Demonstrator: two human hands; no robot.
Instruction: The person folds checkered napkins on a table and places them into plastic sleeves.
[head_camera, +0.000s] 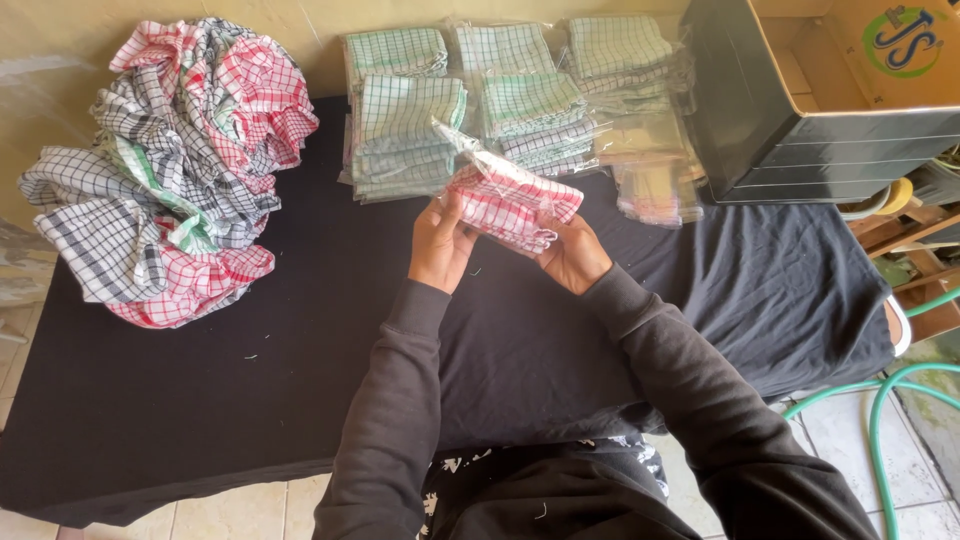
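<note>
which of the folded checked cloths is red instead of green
The folded red-and-white cloth in a clear bag, held by both hands, left hand and right hand. The bagged stacks behind are green-checked.

One loose cloth pile (180, 170), about seven bagged cloth packs (405, 140), one box (800, 100).

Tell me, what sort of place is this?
Probably a small home packing spot. Both hands, left and right, hold a bagged red cloth over a black-covered table, with bagged green cloths, a loose pile and a carton nearby.
</note>
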